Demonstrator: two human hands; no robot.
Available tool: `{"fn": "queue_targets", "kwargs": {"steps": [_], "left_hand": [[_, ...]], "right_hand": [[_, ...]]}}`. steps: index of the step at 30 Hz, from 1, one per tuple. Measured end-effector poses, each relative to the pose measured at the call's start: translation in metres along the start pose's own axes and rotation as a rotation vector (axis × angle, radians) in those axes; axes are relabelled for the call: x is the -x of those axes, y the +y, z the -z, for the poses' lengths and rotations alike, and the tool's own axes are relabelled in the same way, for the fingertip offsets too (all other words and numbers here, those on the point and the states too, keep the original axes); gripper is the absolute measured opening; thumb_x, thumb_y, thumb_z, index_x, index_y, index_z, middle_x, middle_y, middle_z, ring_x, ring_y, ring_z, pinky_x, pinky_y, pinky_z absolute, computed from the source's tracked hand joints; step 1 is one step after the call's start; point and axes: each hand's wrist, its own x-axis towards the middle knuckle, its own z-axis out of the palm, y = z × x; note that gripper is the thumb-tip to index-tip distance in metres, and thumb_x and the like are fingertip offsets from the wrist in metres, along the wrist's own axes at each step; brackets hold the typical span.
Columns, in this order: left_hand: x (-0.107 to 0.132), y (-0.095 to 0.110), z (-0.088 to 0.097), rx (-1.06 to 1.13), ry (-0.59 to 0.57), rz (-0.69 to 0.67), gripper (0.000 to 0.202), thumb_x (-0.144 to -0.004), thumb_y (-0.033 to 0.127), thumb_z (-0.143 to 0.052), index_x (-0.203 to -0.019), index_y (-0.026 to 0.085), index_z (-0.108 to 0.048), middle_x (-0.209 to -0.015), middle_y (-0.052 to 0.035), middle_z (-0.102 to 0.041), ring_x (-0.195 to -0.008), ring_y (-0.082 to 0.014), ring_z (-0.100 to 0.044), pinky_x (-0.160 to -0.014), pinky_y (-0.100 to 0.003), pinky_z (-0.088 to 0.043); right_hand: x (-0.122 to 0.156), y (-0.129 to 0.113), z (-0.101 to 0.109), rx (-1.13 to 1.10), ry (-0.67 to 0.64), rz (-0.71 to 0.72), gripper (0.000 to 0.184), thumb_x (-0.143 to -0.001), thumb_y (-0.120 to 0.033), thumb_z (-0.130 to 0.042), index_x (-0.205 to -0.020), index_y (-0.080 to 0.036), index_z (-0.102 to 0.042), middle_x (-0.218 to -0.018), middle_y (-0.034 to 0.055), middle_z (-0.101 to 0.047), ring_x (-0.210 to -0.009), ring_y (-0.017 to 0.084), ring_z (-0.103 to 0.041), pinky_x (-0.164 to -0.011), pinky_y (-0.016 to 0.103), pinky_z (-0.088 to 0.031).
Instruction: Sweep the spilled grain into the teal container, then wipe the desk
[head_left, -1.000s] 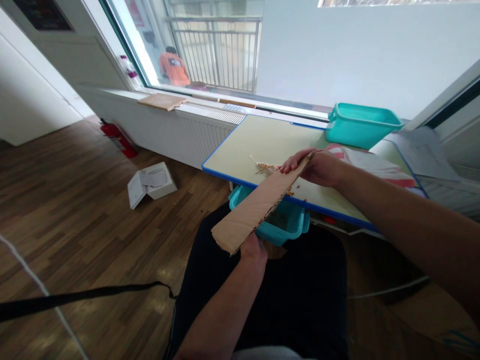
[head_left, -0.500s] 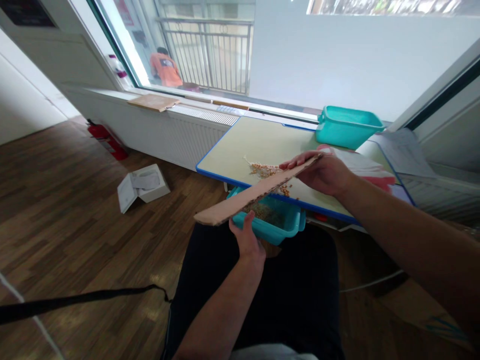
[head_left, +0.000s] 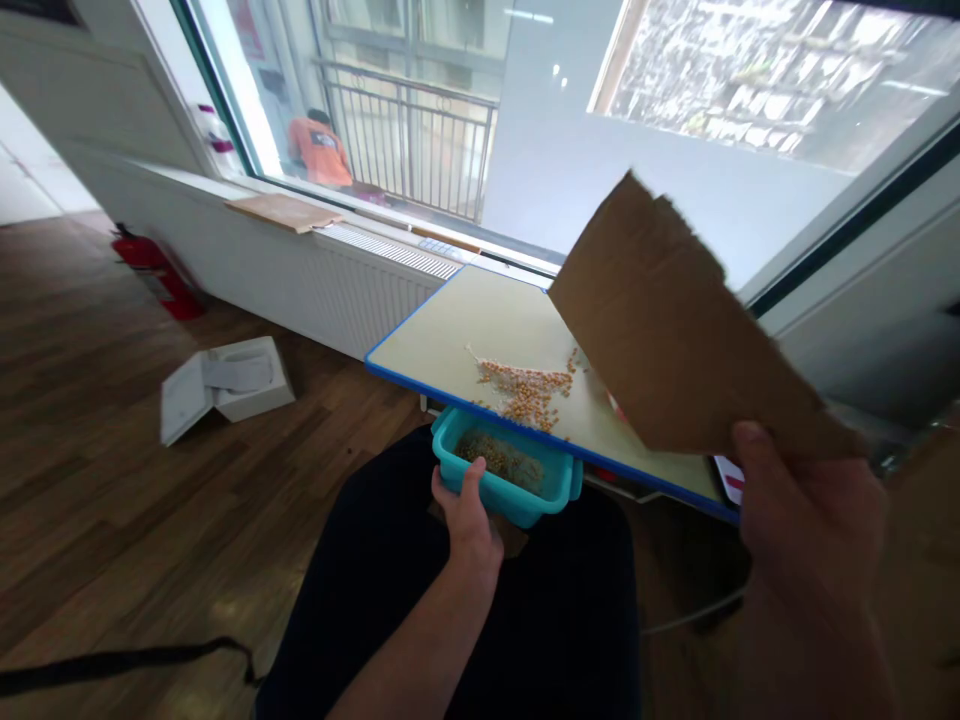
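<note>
My left hand [head_left: 466,512] grips the near rim of a small teal tub [head_left: 504,479] held on my lap just under the table's front edge; grain lies in the tub. My right hand [head_left: 806,520] is closed on the lower edge of a brown cardboard sheet [head_left: 679,330], raised up close to the camera and tilted over the right side of the table. A loose pile of yellow kernels [head_left: 527,389] lies on the pale tabletop [head_left: 465,330] near its blue front edge, right above the tub.
An open white box [head_left: 225,380] lies on the wooden floor at left. A red fire extinguisher [head_left: 154,265] lies by the radiator. A wooden board [head_left: 283,211] rests on the windowsill. A person in orange [head_left: 319,150] is outside the window.
My right hand lifted the cardboard off the table and swung it up toward the camera. My left hand moved from under the cardboard to the tub's rim. The view turned right and up.
</note>
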Motion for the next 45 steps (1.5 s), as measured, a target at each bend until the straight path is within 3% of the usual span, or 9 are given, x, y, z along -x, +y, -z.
{"fn": "queue_targets", "kwargs": {"steps": [7, 10, 14, 21, 28, 38, 45], "left_hand": [[-0.004, 0.0, 0.0, -0.012, -0.054, 0.011, 0.067, -0.075, 0.023, -0.072, -0.132, 0.034, -0.038, -0.121, -0.0048, -0.059, -0.095, -0.0182, -0.063, -0.081, -0.036, -0.054], [-0.008, 0.001, 0.001, -0.011, -0.078, 0.01, 0.067, -0.074, 0.023, -0.073, -0.131, 0.035, -0.039, -0.126, -0.0044, -0.057, -0.101, -0.018, -0.062, -0.085, -0.036, -0.053], [-0.013, 0.001, 0.0, -0.016, -0.074, 0.028, 0.064, -0.074, 0.021, -0.072, -0.129, 0.034, -0.042, -0.125, -0.0041, -0.057, -0.106, -0.0182, -0.06, -0.09, -0.036, -0.051], [-0.017, 0.004, 0.0, -0.008, -0.101, 0.071, 0.062, -0.075, 0.02, -0.07, -0.129, 0.036, -0.043, -0.128, -0.003, -0.056, -0.111, -0.0195, -0.059, -0.093, -0.037, -0.05], [-0.018, 0.007, 0.003, -0.009, -0.1, 0.091, 0.067, -0.075, 0.02, -0.069, -0.133, 0.036, -0.04, -0.128, -0.0044, -0.057, -0.112, -0.0213, -0.059, -0.096, -0.04, -0.049], [-0.018, 0.005, 0.005, -0.01, -0.113, 0.082, 0.067, -0.075, 0.021, -0.069, -0.133, 0.037, -0.041, -0.13, -0.0048, -0.056, -0.112, -0.0223, -0.06, -0.092, -0.039, -0.052], [-0.018, 0.004, 0.006, -0.018, -0.116, 0.068, 0.066, -0.075, 0.023, -0.07, -0.133, 0.038, -0.041, -0.133, -0.0041, -0.054, -0.113, -0.0224, -0.059, -0.09, -0.037, -0.053]], "right_hand": [[-0.016, 0.014, -0.023, 0.583, 0.283, -0.091, 0.04, -0.085, -0.041, -0.046, -0.106, -0.015, -0.067, -0.09, 0.0158, -0.069, -0.078, 0.028, -0.063, -0.067, 0.037, -0.044], [-0.029, 0.017, -0.038, 0.726, 0.319, -0.125, 0.042, -0.086, -0.04, -0.043, -0.11, -0.013, -0.065, -0.087, 0.0163, -0.069, -0.073, 0.027, -0.062, -0.063, 0.035, -0.042], [-0.044, 0.014, -0.056, 0.782, 0.354, -0.082, 0.042, -0.088, -0.038, -0.039, -0.11, -0.013, -0.064, -0.084, 0.0153, -0.069, -0.074, 0.027, -0.063, -0.062, 0.033, -0.042], [-0.048, 0.005, -0.072, 0.887, 0.408, -0.178, 0.044, -0.088, -0.036, -0.038, -0.111, -0.008, -0.063, -0.084, 0.0209, -0.068, -0.072, 0.031, -0.063, -0.063, 0.038, -0.042], [-0.048, 0.02, -0.085, 0.957, 0.381, -0.219, 0.044, -0.086, -0.032, -0.039, -0.114, -0.006, -0.062, -0.084, 0.0211, -0.068, -0.071, 0.031, -0.063, -0.061, 0.038, -0.041], [-0.061, 0.027, -0.084, 0.933, 0.34, -0.176, 0.044, -0.085, -0.031, -0.039, -0.112, -0.006, -0.063, -0.084, 0.0219, -0.068, -0.07, 0.032, -0.062, -0.062, 0.039, -0.043], [-0.059, 0.026, -0.081, 0.927, 0.282, -0.136, 0.045, -0.084, -0.032, -0.041, -0.117, -0.009, -0.062, -0.083, 0.0166, -0.069, -0.069, 0.027, -0.061, -0.062, 0.035, -0.042]]}}
